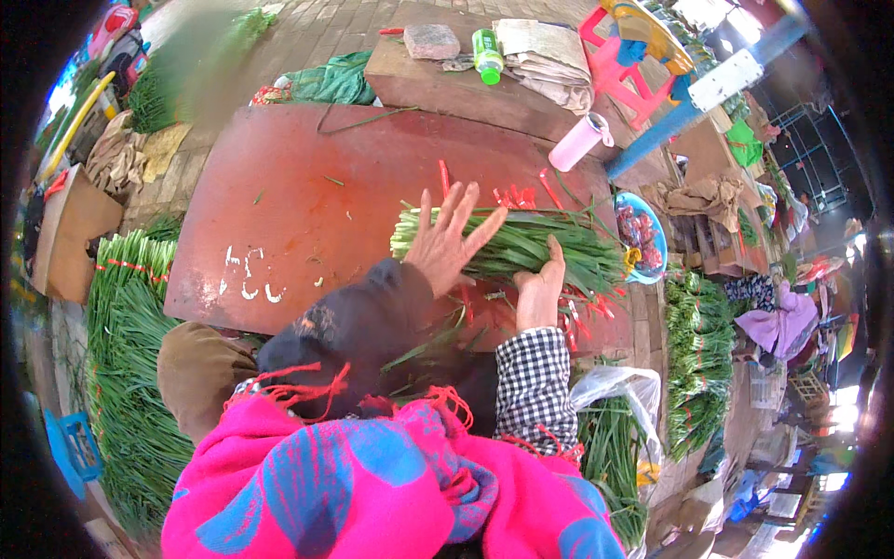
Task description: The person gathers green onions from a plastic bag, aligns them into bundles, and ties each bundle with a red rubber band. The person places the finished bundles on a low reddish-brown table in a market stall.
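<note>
A bundle of green garlic chives (531, 241) lies across the right part of a red tabletop (293, 182), its pale cut ends to the left. My left hand (450, 241) rests on top near those ends, its fingers spread. At the underside of the leafy part is my right hand (543, 283), thumb raised against the leaves; its fingers are partly hidden. Red ties (515, 198) lie just beyond the bundle, and more red ties (576, 321) are to the right of my right hand.
A pink tumbler (578, 142), a green-capped bottle (487, 56), a stone block (431, 42) and folded cloth (545, 59) stand beyond. A blue basin (641, 237) is at the right, beside a blue pole (649, 143). Tied chives (133, 377) lie left; more bundles (698, 363) lie right.
</note>
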`<state>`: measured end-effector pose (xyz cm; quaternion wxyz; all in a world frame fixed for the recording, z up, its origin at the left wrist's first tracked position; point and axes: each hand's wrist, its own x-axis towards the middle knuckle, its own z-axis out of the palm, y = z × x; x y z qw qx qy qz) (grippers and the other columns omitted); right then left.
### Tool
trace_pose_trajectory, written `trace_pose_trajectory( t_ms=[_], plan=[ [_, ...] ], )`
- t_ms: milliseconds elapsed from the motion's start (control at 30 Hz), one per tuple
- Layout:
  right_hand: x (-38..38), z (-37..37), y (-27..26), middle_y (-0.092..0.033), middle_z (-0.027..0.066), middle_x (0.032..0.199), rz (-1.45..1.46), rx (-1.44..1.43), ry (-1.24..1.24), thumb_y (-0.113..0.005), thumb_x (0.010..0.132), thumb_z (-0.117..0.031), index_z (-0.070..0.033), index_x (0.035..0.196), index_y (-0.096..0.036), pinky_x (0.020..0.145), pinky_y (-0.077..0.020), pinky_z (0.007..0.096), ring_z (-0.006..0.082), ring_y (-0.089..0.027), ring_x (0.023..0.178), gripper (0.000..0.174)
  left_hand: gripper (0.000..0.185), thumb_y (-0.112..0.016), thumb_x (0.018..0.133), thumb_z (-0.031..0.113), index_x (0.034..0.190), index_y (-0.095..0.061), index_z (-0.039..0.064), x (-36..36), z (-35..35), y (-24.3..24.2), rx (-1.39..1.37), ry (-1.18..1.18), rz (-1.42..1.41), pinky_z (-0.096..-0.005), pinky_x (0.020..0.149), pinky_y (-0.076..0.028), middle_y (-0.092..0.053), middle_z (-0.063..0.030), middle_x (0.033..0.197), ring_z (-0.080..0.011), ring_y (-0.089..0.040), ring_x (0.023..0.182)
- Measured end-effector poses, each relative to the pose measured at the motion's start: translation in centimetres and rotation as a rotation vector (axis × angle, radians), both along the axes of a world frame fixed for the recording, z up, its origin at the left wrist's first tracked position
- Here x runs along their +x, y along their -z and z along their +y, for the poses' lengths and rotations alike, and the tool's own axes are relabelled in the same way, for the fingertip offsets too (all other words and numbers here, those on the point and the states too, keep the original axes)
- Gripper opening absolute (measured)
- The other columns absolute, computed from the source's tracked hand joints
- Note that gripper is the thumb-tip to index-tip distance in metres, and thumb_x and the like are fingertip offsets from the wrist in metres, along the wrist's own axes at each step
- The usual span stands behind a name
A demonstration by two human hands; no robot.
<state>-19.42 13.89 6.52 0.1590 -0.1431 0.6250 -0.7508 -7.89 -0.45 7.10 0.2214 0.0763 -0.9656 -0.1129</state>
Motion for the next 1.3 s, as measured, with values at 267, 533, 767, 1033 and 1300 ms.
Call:
trace_pose_trajectory(
  t_ms=[267, 533, 767, 1033, 1300],
  plan=[
    [-0.1, -0.7, 0.2, -0.055, 0.0135, 0.129, 0.035, 0.092, 0.034, -0.054, 0.088, 0.004, 0.004, 0.14, -0.041, 0.089, -0.0504, 0.0263, 0.0214, -0.057, 0.109, 0.053, 0.122, -0.089, 0.063, 0.031, 0.158, -0.014, 0.014, -0.5, -0.8, 1.1, 0.09, 0.004, -0.255, -0.0715, 0.113, -0.014, -0.018, -0.0257, 0.159, -0.0418, -0.019, 0.149],
    [-4.3, 1.9, 0.8, -0.062, 0.0088, 0.105, -0.461, -0.033, 0.215, -0.065, 0.092, -0.013, -0.001, 0.117, -0.057, 0.073, -0.0443, 0.0308, 0.0177, -0.056, 0.088, 0.028, 0.12, -0.091, 0.057, 0.045, 0.151, -0.027, 0.008, -5.8, -2.9, 2.7, 0.06, 0.015, -0.549, -0.0647, 0.108, -0.03, -0.05, -0.0255, 0.137, -0.0408, -0.048, 0.131],
    [-0.7, 0.9, -1.8, -0.029, 0.0247, 0.156, 1.205, 0.917, -0.227, -0.082, 0.066, -0.026, 0.004, 0.148, -0.03, 0.118, -0.0213, 0.0533, 0.0397, -0.026, 0.146, 0.102, 0.094, -0.09, 0.058, 0.038, 0.136, -0.046, 0.009, -6.4, -3.6, 2.9, 0.117, 0.099, -0.546, -0.0483, 0.085, -0.05, -0.063, -0.0171, 0.112, -0.0364, -0.061, 0.109],
    [-4.8, -5.1, 2.4, -0.048, 0.0156, 0.145, 1.418, 1.119, -0.47, -0.072, 0.072, -0.004, 0.001, 0.145, -0.036, 0.114, -0.0281, 0.0537, 0.0301, -0.043, 0.138, 0.081, 0.112, -0.089, 0.05, 0.055, 0.133, -0.044, -0.005, -6.1, -6.6, 2.1, 0.146, 0.136, -0.489, -0.0479, 0.096, -0.046, -0.06, -0.0212, 0.117, -0.0398, -0.058, 0.114],
    [-7.2, -6.4, 3.6, -0.061, 0.0119, 0.125, 1.342, 1.178, -0.652, -0.06, 0.081, -0.011, -0.005, 0.123, -0.055, 0.105, -0.0364, 0.0513, 0.0264, -0.057, 0.12, 0.043, 0.119, -0.091, 0.039, 0.063, 0.128, -0.046, -0.001, -6.1, -4.8, 1.9, -0.371, -0.073, -0.62, -0.0592, 0.097, -0.037, -0.064, -0.0135, 0.113, -0.0322, -0.061, 0.111]
  ],
)
